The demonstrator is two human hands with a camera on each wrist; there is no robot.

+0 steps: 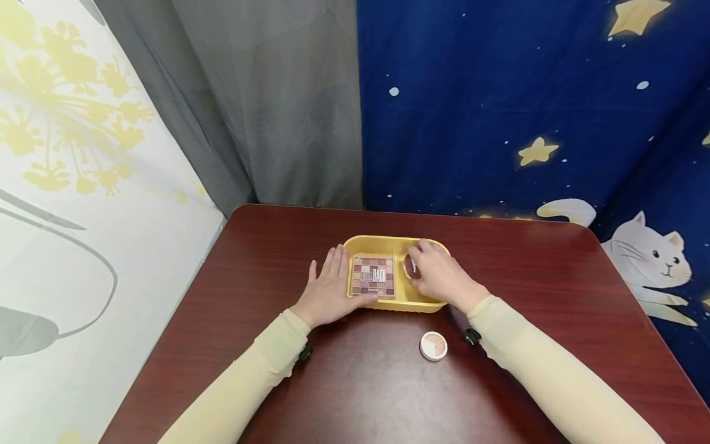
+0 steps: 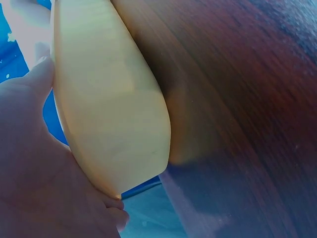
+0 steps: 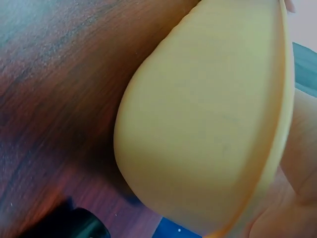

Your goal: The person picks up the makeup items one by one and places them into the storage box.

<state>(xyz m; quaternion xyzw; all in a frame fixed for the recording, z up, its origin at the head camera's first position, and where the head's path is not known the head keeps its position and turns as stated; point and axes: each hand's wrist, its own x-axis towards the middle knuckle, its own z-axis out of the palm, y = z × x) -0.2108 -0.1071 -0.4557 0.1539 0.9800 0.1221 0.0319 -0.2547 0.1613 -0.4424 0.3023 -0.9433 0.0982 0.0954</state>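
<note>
Tray (image 1: pixel 407 296): yellow, with rounded corners and a divider, it sat on the dark red desk (image 1: pixel 355 388) between a person's two hands, which were apart from each other.
Palette (image 1: pixel 373 276): square, with a grid of pink, brown and cream blocks, it lay in the left compartment; "BACK" showed in white letters, the lettering before it hard to read.
Left hand (image 1: pixel 330 296): it rested against the left end, fingers straight, thumb along the near rim; the left wrist view caught the thumb at the tray's edge.
Right hand (image 1: pixel 440 271): it reached over the right end, fingers and thumb curled to pinch a round case.
Round case (image 1: pixel 409 266): it was in the right compartment, mostly hidden by the hand; whether it touched the tray's floor could not be told.
Compact (image 1: pixel 433 346): small, round and white-rimmed, with wedges of pale and tan colour, it lay on the desk, near the tray's front edge and apart from both hands.
Sleeves (image 1: pixel 540 357): pale yellow, they ran to the wrists, a small dark device below each.
Backdrop: a grey curtain (image 1: pixel 277 105) hung beside a blue curtain (image 1: pixel 471 123) with stars and a white cat (image 1: pixel 649 259).
</note>
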